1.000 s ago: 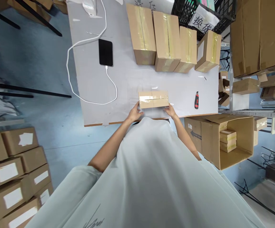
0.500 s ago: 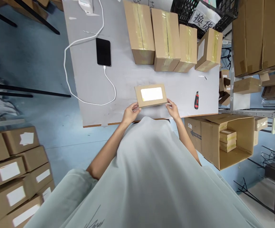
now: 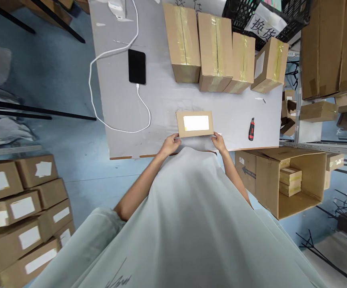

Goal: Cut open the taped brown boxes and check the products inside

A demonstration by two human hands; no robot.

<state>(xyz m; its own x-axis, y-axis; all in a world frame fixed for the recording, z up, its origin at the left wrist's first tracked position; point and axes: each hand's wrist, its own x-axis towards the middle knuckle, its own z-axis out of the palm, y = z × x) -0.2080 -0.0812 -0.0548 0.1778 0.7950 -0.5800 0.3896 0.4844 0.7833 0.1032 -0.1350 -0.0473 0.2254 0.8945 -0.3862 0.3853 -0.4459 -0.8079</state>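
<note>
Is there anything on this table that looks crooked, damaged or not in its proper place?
One thing: in the row of taped boxes at the table's far edge, the rightmost box sits askew, angled away from the others. The small labelled box between the left hand and right hand lies square and looks undamaged.

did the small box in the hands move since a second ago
Yes. The small box has been flipped: its taped seam faced up, now a white label does. It stays the same way left of the utility knife.

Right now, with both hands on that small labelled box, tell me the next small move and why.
Probably slide the small box away from the table edge. It lies flat, white label up, close to that edge, and the left hand and right hand only pinch its near corners.
</note>
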